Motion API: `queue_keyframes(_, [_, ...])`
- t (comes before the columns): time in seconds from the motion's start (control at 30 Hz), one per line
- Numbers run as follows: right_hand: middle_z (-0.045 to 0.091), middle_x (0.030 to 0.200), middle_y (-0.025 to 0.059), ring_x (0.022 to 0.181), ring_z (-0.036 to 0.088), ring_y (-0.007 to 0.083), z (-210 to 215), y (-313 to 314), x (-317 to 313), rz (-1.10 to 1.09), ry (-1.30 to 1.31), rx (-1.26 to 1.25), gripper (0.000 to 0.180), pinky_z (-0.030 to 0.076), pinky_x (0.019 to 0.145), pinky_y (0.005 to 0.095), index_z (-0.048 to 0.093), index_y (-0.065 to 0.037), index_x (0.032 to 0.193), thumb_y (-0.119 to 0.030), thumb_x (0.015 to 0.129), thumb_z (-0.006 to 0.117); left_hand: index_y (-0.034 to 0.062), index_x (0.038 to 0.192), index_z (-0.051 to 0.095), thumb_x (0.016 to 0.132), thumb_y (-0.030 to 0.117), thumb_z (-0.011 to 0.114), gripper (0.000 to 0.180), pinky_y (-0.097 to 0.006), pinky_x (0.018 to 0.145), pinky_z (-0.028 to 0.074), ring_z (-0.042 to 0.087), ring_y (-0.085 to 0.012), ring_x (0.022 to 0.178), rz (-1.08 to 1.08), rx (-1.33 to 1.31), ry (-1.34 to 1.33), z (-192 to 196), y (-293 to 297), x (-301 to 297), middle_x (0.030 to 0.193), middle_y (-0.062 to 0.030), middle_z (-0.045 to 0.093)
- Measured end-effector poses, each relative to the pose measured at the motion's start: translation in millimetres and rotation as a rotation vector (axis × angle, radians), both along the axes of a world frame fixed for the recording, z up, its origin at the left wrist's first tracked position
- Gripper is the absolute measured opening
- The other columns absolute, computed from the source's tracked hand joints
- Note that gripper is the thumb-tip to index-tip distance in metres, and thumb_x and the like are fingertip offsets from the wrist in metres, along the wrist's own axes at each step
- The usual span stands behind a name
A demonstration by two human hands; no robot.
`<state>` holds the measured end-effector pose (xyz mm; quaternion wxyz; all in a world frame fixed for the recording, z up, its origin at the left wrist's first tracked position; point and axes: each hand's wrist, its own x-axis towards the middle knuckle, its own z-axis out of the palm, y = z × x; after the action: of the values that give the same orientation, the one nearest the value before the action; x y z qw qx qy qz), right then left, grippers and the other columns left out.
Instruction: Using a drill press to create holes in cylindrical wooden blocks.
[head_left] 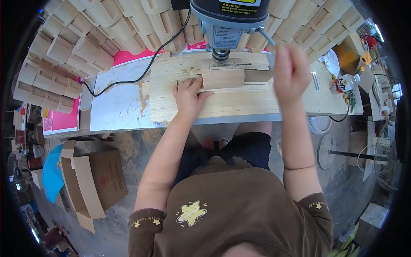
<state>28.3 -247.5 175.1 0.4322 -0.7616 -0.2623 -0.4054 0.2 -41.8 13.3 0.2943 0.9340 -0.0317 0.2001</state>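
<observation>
Under the drill chuck (221, 55) of a bench drill press (229, 25), a pale curved wooden piece (223, 79) lies in a wooden jig (252, 88). My left hand (191, 95) holds the left end of this piece, its thumb along the near side and its fingers at the far side. To the right of the drill head, my right hand (292, 70) is closed in a fist around the end of the press lever (266, 37); motion blurs it slightly. Whether the drill bit touches the wood cannot be made out.
Stacked wooden pieces (92, 51) with cut slots rise at the back on both sides. A black cable (147, 68) crosses the table on the left. At right are a bottle (344, 84) and a metal tool (315, 80). Below left stands an open cardboard box (100, 182).
</observation>
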Motion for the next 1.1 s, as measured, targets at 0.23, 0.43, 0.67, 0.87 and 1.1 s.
queue_keyframes(0.23, [0.059,0.073,0.0138,0.07,0.057,0.0167,73,12,106,-0.216,0.116,-0.121,0.025,0.044,0.063,0.029,0.06,0.003,0.086,-0.02,0.09,0.052,0.0142,0.108,0.066,0.061,0.028,0.08,0.051,-0.041,0.087,0.031,0.054,-0.0218,0.09,0.008,-0.048,0.013,1,2,2,0.085,-0.0025,0.06])
queue_keyframes(0.43, [0.062,0.089,0.0125,0.083,0.058,0.0157,53,-21,91,0.165,0.435,-0.139,0.025,0.045,0.073,0.0288,0.057,0.0,0.104,-0.022,0.092,0.053,0.0134,0.107,0.066,0.059,0.025,0.082,0.052,-0.041,0.09,0.03,0.056,-0.0205,0.09,-0.037,-0.31,0.104,7,-5,7,0.09,-0.0026,0.06])
queue_keyframes(0.67, [0.059,0.108,0.0147,0.102,0.053,0.0311,-78,-54,35,0.083,0.441,-0.693,0.043,0.043,0.09,0.0407,0.052,-0.004,0.121,-0.015,0.081,0.065,0.0047,0.1,0.063,0.062,0.012,0.08,0.042,-0.035,0.084,0.041,0.058,-0.0184,0.09,-0.088,-0.549,0.084,-6,-7,17,0.094,-0.0035,0.055])
queue_keyframes(0.87, [0.057,0.095,0.0114,0.092,0.051,0.0325,-95,-53,20,-0.043,0.359,-0.629,0.028,0.039,0.083,0.0431,0.057,-0.006,0.103,-0.014,0.078,0.065,-0.0016,0.094,0.062,0.065,0.001,0.075,0.031,-0.025,0.069,0.049,0.057,-0.0145,0.081,-0.131,-0.429,0.063,27,31,-17,0.093,-0.0054,0.053])
queue_keyframes(1.1, [0.058,0.095,0.011,0.091,0.051,0.0315,-89,-55,-6,0.015,0.395,-0.61,0.029,0.04,0.081,0.0419,0.058,-0.005,0.101,-0.013,0.075,0.067,0.001,0.082,0.062,0.07,0.014,0.076,0.022,-0.021,0.053,0.037,0.047,-0.0052,0.056,0.205,-0.842,0.198,59,131,-79,0.063,0.0021,0.055])
